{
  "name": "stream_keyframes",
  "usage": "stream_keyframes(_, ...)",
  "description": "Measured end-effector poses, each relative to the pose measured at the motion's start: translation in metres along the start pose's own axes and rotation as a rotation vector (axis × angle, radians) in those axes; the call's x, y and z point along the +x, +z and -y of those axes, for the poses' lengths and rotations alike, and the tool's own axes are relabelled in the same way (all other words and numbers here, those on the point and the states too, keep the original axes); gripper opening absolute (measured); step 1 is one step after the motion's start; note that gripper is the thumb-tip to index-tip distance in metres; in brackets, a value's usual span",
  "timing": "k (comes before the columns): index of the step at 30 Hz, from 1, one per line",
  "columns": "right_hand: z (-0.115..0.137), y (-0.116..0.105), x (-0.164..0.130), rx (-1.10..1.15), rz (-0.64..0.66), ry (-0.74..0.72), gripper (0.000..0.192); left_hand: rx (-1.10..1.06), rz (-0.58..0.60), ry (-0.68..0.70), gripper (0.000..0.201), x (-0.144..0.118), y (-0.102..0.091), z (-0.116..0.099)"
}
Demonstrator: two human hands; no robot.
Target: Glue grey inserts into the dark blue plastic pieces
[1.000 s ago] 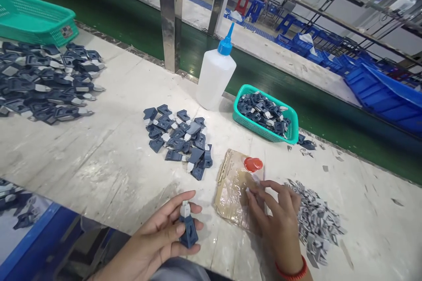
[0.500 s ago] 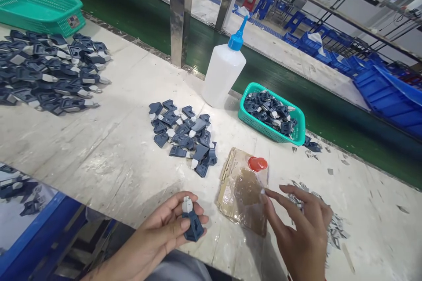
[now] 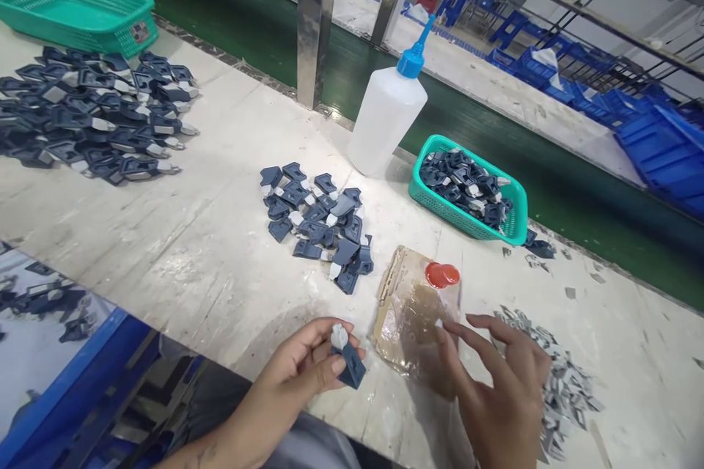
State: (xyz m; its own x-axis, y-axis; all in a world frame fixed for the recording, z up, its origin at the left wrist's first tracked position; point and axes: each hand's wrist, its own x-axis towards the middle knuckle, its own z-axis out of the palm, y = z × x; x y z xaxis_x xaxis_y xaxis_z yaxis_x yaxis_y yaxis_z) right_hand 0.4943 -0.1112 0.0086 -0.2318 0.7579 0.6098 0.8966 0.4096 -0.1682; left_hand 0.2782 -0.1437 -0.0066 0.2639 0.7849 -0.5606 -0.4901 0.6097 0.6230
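A dark blue plastic part with a light grey tip [image 3: 350,368] is gripped between the thumb and fingers of my left hand [image 3: 308,366], tip pointing up and away. My right hand [image 3: 503,385] pinches a tiny pale piece [image 3: 438,324] between thumb and forefinger; its exact shape is too small to tell. Beneath those fingertips lies a glossy, wet-looking cardboard pad [image 3: 410,308] with a red cap [image 3: 441,275] on its far part. To the right of my right hand, partly behind it, is a scatter of small grey pieces [image 3: 569,388].
Beyond my left hand lies a small heap of blue parts [image 3: 319,223]; a larger heap [image 3: 99,113] is at left. A white squeeze bottle [image 3: 388,113], a filled green basket [image 3: 467,220], another green basket [image 3: 110,33] and a metal post [image 3: 316,29] stand along the far edge.
My left hand has moved right, nearer the pad, and the blue part in it has turned a little. My right hand keeps its pinch over the pad. The whole view has shifted slightly.
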Motion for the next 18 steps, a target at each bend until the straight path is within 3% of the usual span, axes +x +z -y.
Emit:
stream_keyframes(4,0.036,-0.001,-0.005,0.243,-0.04,0.132,0.012,0.019,0.012,0.031,0.017,-0.002,0.002,-0.002)
stream_keyframes(8,0.059,0.011,-0.015,0.453,0.032,0.114,0.015,0.03,0.001,0.058,0.016,-0.004,0.003,-0.003)
stream_keyframes(18,0.061,0.019,-0.024,0.407,0.134,0.13,0.011,0.038,0.005,0.085,0.015,-0.005,0.004,-0.003)
